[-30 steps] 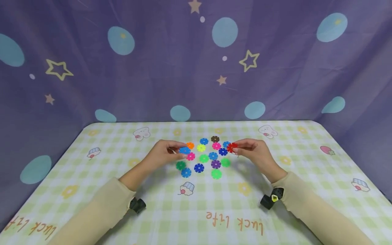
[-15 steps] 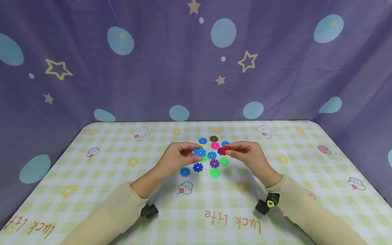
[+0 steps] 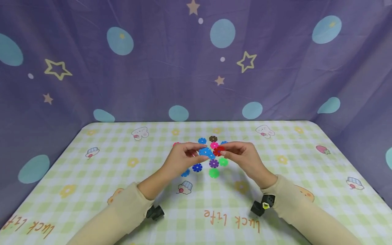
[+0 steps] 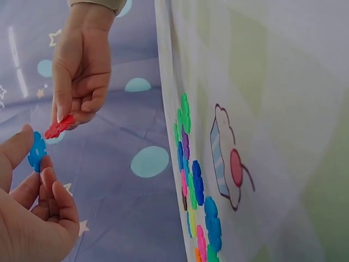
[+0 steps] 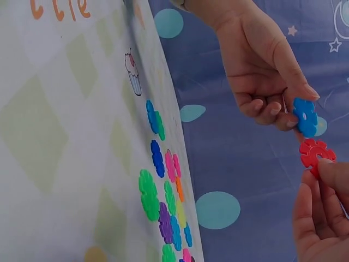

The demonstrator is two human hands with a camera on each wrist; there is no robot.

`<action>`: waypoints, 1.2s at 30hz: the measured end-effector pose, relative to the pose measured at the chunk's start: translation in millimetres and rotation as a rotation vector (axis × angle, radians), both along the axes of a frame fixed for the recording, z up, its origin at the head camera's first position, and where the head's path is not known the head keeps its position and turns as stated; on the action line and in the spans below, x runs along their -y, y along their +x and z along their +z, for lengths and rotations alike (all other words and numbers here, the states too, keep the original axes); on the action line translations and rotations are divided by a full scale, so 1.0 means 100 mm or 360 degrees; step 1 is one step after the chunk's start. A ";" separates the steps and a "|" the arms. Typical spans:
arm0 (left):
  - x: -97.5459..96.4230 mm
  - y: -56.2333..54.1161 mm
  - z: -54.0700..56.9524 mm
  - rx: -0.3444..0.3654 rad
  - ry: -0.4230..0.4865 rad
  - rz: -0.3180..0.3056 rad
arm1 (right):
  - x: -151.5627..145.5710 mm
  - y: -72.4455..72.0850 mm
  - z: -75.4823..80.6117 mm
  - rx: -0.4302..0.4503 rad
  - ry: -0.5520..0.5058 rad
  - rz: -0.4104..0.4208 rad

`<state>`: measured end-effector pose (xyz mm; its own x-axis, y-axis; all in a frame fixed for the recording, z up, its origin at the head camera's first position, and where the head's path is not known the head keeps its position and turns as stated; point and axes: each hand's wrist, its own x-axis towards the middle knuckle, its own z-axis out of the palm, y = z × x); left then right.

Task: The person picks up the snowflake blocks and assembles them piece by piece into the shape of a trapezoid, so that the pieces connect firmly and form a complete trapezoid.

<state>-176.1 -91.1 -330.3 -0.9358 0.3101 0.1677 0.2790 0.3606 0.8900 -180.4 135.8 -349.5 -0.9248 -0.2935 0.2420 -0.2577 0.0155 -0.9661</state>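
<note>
"Okay, hand states first. What do you have?"

"From my remote seat I log: left hand [image 3: 183, 159] with thumb and fingers clamped on one blue disc [image 5: 308, 126]; right hand [image 3: 245, 156] likewise clamped on one red disc [image 4: 58, 129]. Both discs are raised above the table [image 3: 92, 177], just beside each other. Whether the rims touch, I cannot tell."

"Why that grip?"

"My judgement: the discs are thin, so each is pinched near an edge, which leaves the facing rims bare."

"Counts?"

"Two in hand, one each. Lying on the table, right wrist view: four green discs [image 5: 148, 195], three pink discs [image 5: 170, 167] (one near the bottom edge), one purple disc [image 5: 166, 222], one orange disc [image 5: 180, 189], one yellow disc [image 5: 180, 212]. Head view adds one brown disc [image 3: 213, 139]. The other blue discs [image 3: 202, 140] are partly hidden; no figure entered."

"And the layout?"

"Loose cluster beneath the hands; presumably placed there for easy reach."
</note>
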 end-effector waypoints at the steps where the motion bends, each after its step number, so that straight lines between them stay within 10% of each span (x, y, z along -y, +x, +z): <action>1: 0.00 0.00 0.00 0.0010 0.0008 -0.0002 | 0.01 0.00 0.00 -0.0011 -0.0004 0.0004; 36: -0.06 0.06 -0.07 0.0121 0.0046 0.0020 | 0.15 0.05 -0.08 -0.0158 0.0017 -0.0058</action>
